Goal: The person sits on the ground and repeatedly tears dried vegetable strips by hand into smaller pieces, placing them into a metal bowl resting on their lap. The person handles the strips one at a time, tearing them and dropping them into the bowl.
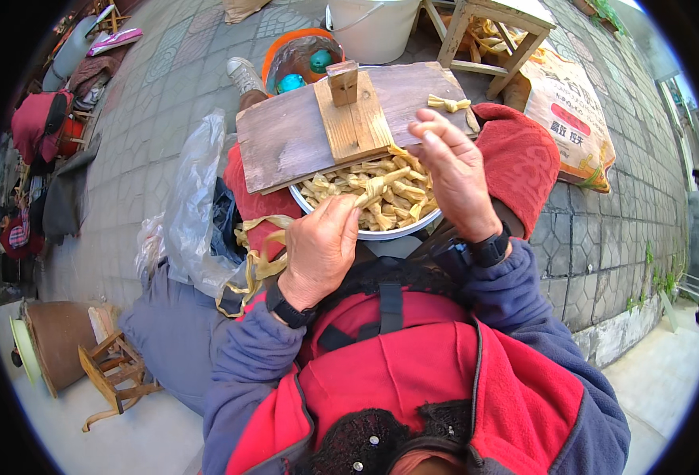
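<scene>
Between the thumb and fingers of my left hand (320, 243) is a knotted pale-yellow dried strip (379, 185), its tied part pointing up and right. Long loose strips (257, 261) hang beside that hand's left side. My right hand (453, 172) is raised to the right of the knot, apart from it, fingers bent; I see nothing at its fingertips. Below both hands, a white-rimmed basin (397, 233) holds many similar knotted strips (394, 205). A wooden board (284, 130) lies across its far side, bearing a wooden block with an upright peg (343, 86).
One knotted strip (449, 104) lies on the board's right end. Beyond are an orange-rimmed bucket (278, 44), a white bucket (373, 29) and a wooden stool (495, 18). A printed sack (569, 119) stands right; a clear plastic bag (192, 202) is left of my knee.
</scene>
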Demonstrator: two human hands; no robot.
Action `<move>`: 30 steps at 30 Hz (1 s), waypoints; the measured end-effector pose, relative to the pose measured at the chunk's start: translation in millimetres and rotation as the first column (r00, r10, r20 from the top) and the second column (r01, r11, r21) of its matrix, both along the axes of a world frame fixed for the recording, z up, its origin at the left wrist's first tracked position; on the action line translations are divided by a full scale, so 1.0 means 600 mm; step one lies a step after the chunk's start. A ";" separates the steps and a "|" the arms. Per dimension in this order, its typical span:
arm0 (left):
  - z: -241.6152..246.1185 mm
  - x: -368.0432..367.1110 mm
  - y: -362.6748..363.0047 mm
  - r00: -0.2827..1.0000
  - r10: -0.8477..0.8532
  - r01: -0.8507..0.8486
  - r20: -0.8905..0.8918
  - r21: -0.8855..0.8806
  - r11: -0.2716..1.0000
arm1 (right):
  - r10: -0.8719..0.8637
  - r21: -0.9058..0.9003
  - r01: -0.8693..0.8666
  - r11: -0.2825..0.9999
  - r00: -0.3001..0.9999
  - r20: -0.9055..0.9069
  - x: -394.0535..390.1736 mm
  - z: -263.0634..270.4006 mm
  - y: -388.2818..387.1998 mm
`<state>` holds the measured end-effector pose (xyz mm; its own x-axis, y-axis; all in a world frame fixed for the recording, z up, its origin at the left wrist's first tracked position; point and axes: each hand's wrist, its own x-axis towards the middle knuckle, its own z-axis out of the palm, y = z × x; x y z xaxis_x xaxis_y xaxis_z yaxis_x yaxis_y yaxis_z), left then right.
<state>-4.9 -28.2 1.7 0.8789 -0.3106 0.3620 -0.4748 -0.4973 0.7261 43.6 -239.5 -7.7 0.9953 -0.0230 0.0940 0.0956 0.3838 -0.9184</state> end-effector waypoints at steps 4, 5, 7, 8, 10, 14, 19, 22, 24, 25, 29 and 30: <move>0.008 0.019 0.013 0.937 -0.044 -0.092 0.347 0.365 0.926 | 0.144 -0.511 -0.093 0.855 0.988 0.060 -0.003 0.031 -0.014; 0.009 0.024 0.013 0.909 -0.063 -0.117 0.413 0.398 0.910 | 0.250 -0.598 -0.167 0.784 0.966 0.059 -0.005 0.040 -0.018; 0.010 0.031 0.009 0.917 -0.083 -0.075 0.390 0.371 0.926 | 0.418 -0.618 -0.348 0.705 0.908 -0.036 -0.002 0.049 -0.010; 0.009 0.034 0.007 0.930 -0.075 -0.047 0.360 0.319 0.947 | 0.502 -0.690 -0.417 0.592 0.860 -0.088 0.001 0.054 -0.009; 0.006 0.035 0.006 0.974 -0.085 0.039 0.209 0.215 0.976 | 0.578 -0.791 -0.452 0.413 0.801 -0.156 0.007 0.061 -0.008; -0.002 0.043 0.015 0.949 -0.192 0.184 -0.248 -0.055 0.981 | 0.556 -0.818 -0.451 0.357 0.807 -0.202 0.013 0.069 -0.023; -0.010 0.102 0.034 0.897 -0.177 0.085 -0.406 -0.234 0.969 | 0.372 -0.775 -0.252 0.579 0.928 -0.024 0.044 0.051 -0.027; -0.020 0.145 0.039 0.909 -0.133 0.038 -0.395 -0.239 0.970 | 0.294 -0.808 -0.125 0.576 0.954 0.062 0.071 0.035 -0.020; -0.029 0.168 0.039 0.891 -0.125 0.002 -0.435 -0.272 0.962 | 0.267 -0.806 -0.123 0.579 0.963 0.045 0.085 0.027 -0.015; -0.035 0.176 0.037 0.886 -0.125 -0.016 -0.446 -0.299 0.954 | 0.265 -0.817 -0.114 0.565 0.963 0.049 0.091 0.023 -0.013; -0.060 0.198 0.025 0.941 -0.012 -0.064 -0.338 -0.213 0.975 | 0.240 -0.868 -0.089 0.489 0.970 0.035 0.106 0.002 -0.003; -0.065 0.201 0.022 0.937 0.051 -0.097 -0.345 -0.116 0.989 | 0.233 -0.886 -0.105 0.452 0.973 0.004 0.108 -0.004 -0.001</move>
<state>115.7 -15.0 -37.2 0.9751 -0.2105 0.0699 -0.1535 -0.4131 0.8977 108.2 -239.9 -10.0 0.9509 0.3021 0.0680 0.2437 -0.5950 -0.7659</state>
